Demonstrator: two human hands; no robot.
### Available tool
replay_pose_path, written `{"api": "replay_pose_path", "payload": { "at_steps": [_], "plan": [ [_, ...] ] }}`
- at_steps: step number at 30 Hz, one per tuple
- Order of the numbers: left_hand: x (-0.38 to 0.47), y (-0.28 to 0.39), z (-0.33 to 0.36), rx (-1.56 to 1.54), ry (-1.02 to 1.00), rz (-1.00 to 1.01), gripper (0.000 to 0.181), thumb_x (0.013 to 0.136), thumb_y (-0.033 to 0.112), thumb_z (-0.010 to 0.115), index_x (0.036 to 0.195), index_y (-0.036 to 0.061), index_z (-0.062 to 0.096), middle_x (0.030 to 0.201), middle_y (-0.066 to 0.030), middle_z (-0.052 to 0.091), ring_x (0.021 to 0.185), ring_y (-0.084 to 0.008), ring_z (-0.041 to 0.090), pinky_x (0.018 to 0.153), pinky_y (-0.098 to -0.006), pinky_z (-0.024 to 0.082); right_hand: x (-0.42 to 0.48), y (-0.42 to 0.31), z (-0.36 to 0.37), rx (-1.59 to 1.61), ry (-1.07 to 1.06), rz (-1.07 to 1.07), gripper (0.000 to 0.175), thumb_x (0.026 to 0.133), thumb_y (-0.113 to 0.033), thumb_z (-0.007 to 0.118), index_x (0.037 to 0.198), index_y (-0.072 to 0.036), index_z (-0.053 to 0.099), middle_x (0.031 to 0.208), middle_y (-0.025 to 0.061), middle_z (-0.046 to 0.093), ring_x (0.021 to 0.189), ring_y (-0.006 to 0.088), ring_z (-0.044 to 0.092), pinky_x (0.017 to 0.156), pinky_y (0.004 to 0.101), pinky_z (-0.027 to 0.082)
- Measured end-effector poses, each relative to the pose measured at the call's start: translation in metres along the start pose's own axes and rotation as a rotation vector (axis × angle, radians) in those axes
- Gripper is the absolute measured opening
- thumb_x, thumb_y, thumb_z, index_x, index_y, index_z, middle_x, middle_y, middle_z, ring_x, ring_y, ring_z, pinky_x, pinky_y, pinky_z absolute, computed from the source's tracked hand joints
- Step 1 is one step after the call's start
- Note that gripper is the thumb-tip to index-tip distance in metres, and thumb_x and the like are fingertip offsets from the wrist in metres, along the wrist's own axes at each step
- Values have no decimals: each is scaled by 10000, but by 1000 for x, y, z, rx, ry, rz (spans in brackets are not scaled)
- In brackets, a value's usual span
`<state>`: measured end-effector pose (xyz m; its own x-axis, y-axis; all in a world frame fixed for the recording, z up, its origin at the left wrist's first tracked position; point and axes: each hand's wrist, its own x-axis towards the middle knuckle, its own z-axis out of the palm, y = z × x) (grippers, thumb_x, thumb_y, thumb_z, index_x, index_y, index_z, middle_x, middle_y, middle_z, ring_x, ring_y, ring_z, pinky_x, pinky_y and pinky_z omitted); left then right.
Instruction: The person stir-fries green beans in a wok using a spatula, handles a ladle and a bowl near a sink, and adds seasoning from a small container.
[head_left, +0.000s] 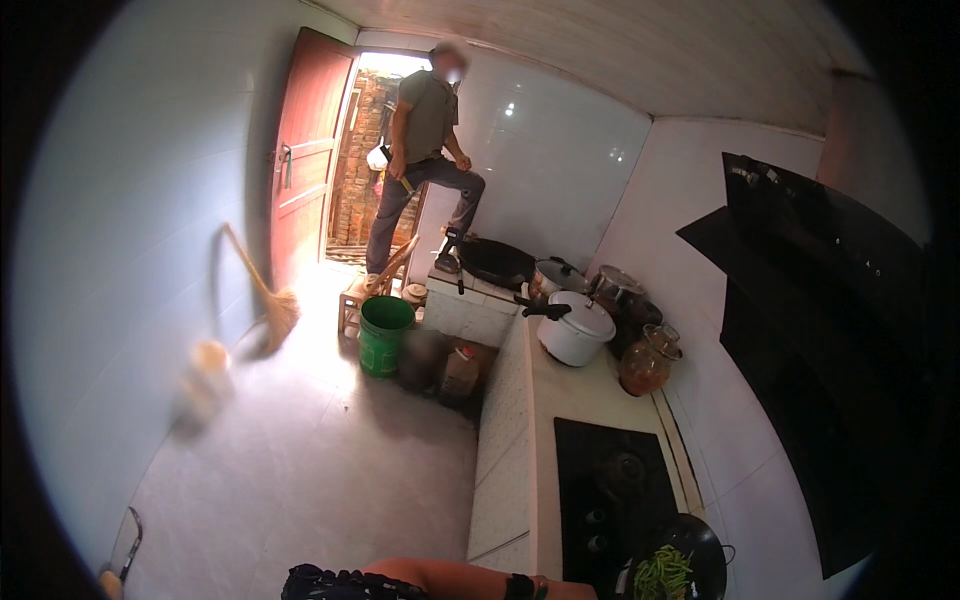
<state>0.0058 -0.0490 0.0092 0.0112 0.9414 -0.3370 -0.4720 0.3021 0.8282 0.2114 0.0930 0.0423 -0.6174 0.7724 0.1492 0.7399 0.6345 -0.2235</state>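
Note:
Both of my hands are out of view. At the bottom edge a bare arm (465, 579) with a dark patterned sleeve (337, 583) and a black wristband (519, 586) reaches rightward; which arm it is, I cannot tell. Beyond it, a black wok (701, 551) holds green vegetable pieces (663, 574), cut off by the lower frame edge. The wok is beside a black glass gas hob (600, 472) set in the counter.
A person (427, 120) by the doorway holds a hammer, with a foot raised on the far stove ledge near a cordless drill (448, 251). A pressure cooker (576, 330) and glass jar (649, 361) line the counter. A green bucket (385, 337) and broom (277, 311) stand lower left; a range hood (817, 247) overhangs right.

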Motion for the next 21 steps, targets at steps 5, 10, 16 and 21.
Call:
{"api": "replay_pose_path", "payload": {
  "at_steps": [5, 10, 16, 21],
  "plan": [
    [0, 0, -2, -24, -29, 9, 276, 833, 281, 581, 830, 8, 627, 811, -95, 634, 562, -130, 533, 491, -262, 428, -1, 2, 3, 14, 15, -14, 405, 700, -63, 588, 1103, -52, 555, 935, 195, 602, 865, 360, 558, 758, 410, 441],
    [0, 4, -3, -19, -19, 12, 281, 830, 283, 586, 813, 6, 629, 803, -94, 636, 556, -129, 537, 487, -260, 428, 2, -11, -5, -23, -68, 76, 418, 706, -68, 585, 1122, -56, 545, 950, 201, 596, 873, 361, 553, 766, 413, 435],
    [4, -1, -3, -33, -6, 21, 305, 823, 308, 591, 795, 7, 634, 777, -83, 634, 548, -128, 537, 485, -258, 423, 6, 3, 7, 15, 2, -21, 430, 708, -69, 573, 1137, -77, 541, 939, 199, 601, 842, 357, 561, 734, 419, 440],
    [-3, 15, 1, 97, 16, 4, 329, 828, 334, 579, 762, 19, 649, 683, -65, 601, 529, -130, 505, 497, -267, 410, 9, -9, -6, -8, -9, -13, 377, 765, -111, 557, 1142, -116, 544, 942, 196, 602, 816, 357, 567, 710, 411, 451]
  ]
}}
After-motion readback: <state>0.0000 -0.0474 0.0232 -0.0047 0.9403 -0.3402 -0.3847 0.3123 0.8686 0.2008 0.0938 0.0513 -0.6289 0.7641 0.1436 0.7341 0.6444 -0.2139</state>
